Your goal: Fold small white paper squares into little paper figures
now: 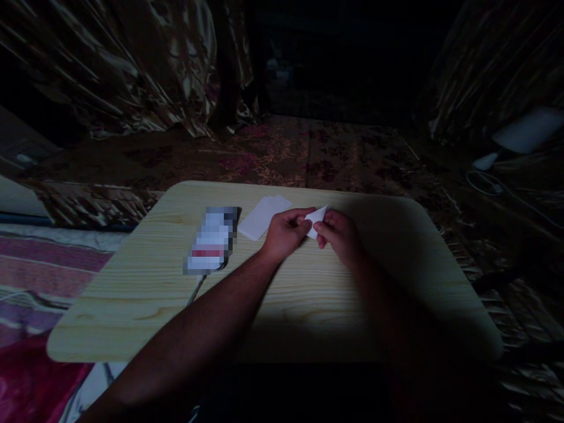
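A small piece of folded white paper (318, 216), with a pointed upper corner, is held just above the table by both hands. My left hand (285, 234) pinches its left side, thumb on the near face. On the other side, my right hand (338, 234) grips the paper between thumb and curled fingers. The fingers partly cover its lower edges. Behind and left of my left hand lies a stack of white paper sheets (261, 217), flat on the wooden table (308, 311).
A phone with a blurred-out screen (210, 239) lies on the table's left part, a cable (196, 290) running from its near end. Past the far edge is a patterned cloth-covered surface (282, 150) with curtains (167, 64). A white lamp (529, 130) stands at the right. Striped bedding (35, 264) is at the left.
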A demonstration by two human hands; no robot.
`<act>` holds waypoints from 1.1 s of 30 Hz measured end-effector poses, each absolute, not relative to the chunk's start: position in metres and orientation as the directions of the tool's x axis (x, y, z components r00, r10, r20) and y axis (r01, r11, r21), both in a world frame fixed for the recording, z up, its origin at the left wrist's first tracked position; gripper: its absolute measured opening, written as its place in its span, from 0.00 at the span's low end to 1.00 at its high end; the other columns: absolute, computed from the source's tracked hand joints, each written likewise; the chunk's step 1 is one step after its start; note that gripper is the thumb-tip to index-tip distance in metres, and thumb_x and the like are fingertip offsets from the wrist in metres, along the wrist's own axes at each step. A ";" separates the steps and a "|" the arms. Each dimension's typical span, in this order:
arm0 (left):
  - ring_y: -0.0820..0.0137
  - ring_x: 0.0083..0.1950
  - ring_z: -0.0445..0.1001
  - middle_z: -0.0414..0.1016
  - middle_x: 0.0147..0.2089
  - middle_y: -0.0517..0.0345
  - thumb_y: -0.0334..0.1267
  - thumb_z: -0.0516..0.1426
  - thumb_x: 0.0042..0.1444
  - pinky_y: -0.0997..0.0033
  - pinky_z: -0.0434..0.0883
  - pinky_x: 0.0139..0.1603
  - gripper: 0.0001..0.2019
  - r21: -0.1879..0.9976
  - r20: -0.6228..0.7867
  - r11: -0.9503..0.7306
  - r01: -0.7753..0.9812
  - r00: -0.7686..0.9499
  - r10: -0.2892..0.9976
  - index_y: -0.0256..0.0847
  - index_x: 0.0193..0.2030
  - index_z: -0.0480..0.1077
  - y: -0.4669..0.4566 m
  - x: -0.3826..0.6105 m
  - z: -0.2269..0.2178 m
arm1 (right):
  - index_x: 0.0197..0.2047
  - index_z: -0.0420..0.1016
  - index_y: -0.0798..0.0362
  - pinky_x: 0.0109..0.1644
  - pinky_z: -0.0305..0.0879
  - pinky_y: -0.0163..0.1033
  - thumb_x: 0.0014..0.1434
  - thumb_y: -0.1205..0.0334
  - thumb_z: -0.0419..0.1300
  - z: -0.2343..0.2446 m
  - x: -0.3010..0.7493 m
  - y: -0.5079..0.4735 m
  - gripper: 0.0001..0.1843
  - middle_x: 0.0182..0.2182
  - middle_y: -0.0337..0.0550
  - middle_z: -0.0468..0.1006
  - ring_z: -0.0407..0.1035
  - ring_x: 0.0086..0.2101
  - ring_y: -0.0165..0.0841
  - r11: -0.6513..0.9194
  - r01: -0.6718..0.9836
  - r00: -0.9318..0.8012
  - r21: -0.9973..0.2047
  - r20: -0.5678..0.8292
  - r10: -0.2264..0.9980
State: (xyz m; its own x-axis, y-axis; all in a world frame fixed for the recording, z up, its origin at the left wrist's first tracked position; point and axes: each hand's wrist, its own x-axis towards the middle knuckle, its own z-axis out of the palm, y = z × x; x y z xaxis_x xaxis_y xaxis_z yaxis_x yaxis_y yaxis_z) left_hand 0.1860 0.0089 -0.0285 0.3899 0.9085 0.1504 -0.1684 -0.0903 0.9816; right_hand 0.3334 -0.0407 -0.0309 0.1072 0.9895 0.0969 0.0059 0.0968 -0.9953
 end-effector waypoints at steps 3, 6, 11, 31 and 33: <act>0.77 0.25 0.66 0.76 0.28 0.58 0.37 0.64 0.46 0.76 0.63 0.26 0.19 0.985 0.128 -0.079 -0.156 0.338 0.932 0.35 0.47 0.79 0.010 0.185 -0.029 | 0.38 0.72 0.53 0.23 0.67 0.34 0.50 0.55 0.66 -0.029 0.335 -0.042 0.15 0.25 0.37 0.76 0.67 0.21 0.28 0.089 -0.058 0.058 -0.994 0.086 0.995; 0.78 0.24 0.64 0.74 0.26 0.59 0.37 0.64 0.46 0.77 0.61 0.25 0.19 0.987 0.124 -0.084 -0.141 0.307 0.944 0.35 0.46 0.79 0.010 0.185 -0.028 | 0.38 0.73 0.53 0.24 0.70 0.35 0.49 0.58 0.67 -0.029 0.334 -0.041 0.14 0.27 0.39 0.77 0.69 0.23 0.29 0.079 -0.065 0.035 -0.995 0.077 0.996; 0.78 0.24 0.63 0.74 0.26 0.59 0.39 0.64 0.46 0.77 0.60 0.24 0.19 0.987 0.132 -0.097 -0.129 0.296 0.946 0.35 0.46 0.79 0.011 0.184 -0.029 | 0.39 0.73 0.53 0.24 0.70 0.34 0.50 0.58 0.66 -0.034 0.333 -0.040 0.14 0.28 0.39 0.78 0.70 0.24 0.29 0.095 -0.052 0.045 -0.994 0.093 0.995; 0.77 0.25 0.68 0.77 0.28 0.58 0.36 0.65 0.44 0.77 0.64 0.26 0.18 0.984 0.134 -0.090 -0.154 0.301 0.944 0.35 0.45 0.79 0.009 0.184 -0.026 | 0.40 0.72 0.54 0.25 0.70 0.34 0.52 0.57 0.65 -0.037 0.331 -0.039 0.14 0.25 0.37 0.77 0.70 0.23 0.28 0.106 0.002 0.102 -0.994 0.106 0.989; 0.76 0.25 0.69 0.77 0.28 0.58 0.36 0.65 0.44 0.77 0.65 0.27 0.18 0.983 0.136 -0.093 -0.155 0.294 0.946 0.35 0.44 0.79 0.008 0.184 -0.026 | 0.40 0.72 0.54 0.25 0.70 0.34 0.52 0.58 0.64 -0.036 0.331 -0.040 0.13 0.25 0.37 0.77 0.69 0.22 0.28 0.103 0.006 0.109 -0.995 0.103 0.989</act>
